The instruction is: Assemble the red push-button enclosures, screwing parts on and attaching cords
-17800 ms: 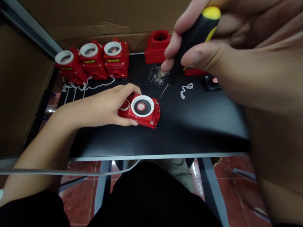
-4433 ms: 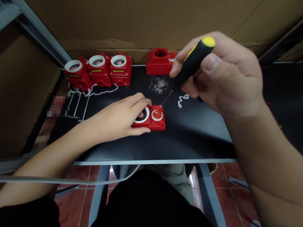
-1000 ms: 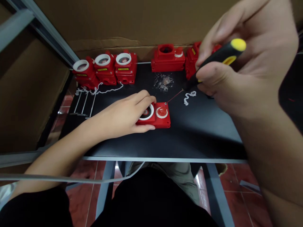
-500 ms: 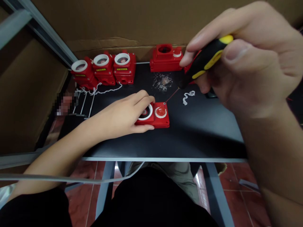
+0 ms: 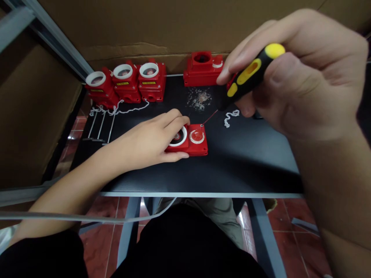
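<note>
A red housing point(image 5: 193, 150) with a white-ringed round window and a small red dome lies on the black tabletop point(image 5: 185, 175). My left hand point(image 5: 162, 137) is closed around its left part, fingers over the far side and thumb along the near side, partly covering the window. My right hand point(image 5: 304, 77) grips the black and yellow handle of a screwdriver point(image 5: 249, 75). Its thin shaft slants down to the left, and the tip meets a screw at the housing's far right corner, beside the dome.
Three red units with white-ringed windows point(image 5: 149, 81) stand at the back left, white string point(image 5: 131, 112) and metal rods point(image 5: 100, 125) before them. Another red housing point(image 5: 199, 73) sits at the back, near a scatter of crumbs point(image 5: 199, 99). A short string piece point(image 5: 228, 119) lies right of centre.
The screwdriver handle has turned in my right hand, its yellow patches now facing differently. My right hand has shifted slightly; my left hand and the housing stay in place.
</note>
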### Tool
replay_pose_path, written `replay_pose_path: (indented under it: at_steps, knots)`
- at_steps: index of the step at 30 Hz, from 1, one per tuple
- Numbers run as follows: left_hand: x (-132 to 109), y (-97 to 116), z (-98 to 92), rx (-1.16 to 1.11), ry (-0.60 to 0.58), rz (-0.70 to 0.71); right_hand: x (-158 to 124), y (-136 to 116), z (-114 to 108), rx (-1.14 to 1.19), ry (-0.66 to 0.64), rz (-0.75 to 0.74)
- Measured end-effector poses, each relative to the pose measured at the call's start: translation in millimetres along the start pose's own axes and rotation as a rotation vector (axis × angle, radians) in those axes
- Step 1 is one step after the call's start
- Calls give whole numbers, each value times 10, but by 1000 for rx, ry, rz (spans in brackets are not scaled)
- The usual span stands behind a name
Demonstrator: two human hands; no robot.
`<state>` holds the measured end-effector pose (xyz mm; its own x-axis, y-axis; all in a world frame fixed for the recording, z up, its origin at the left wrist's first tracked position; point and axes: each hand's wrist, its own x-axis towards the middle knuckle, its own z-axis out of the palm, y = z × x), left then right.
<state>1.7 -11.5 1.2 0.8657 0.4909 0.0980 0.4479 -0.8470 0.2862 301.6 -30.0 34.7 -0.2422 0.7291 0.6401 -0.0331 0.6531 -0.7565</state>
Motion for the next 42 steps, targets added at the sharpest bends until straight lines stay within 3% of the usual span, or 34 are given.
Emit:
replay_pose_path:
  at_steps: [6, 13, 21, 24, 27, 29, 37, 42]
  knots:
    - [2, 9, 4, 16, -5, -12, 67, -62, 8, 132, -1, 178]
    - [1, 17, 3, 2, -3, -11, -25, -28, -36, -40, -16, 31]
    - [-2, 21, 7, 20, 11, 6, 31, -74, 25, -112, 34, 40]
    - [-2, 23, 2, 19, 5, -4, 82, -30, 38, -120, -10, -69]
    - [2, 27, -4, 13, -7, -23, 91, 33, 44, -135, 217, 12]
    - [6, 30, -8, 13, -13, -26, 84, 68, 47, -178, 280, 35]
    - [11, 31, -8, 20, -23, -39, 36, 29, -8, -76, 48, -16]
    - [16, 21, -4, 27, -17, -17, 14, -35, -32, 64, -55, 55]
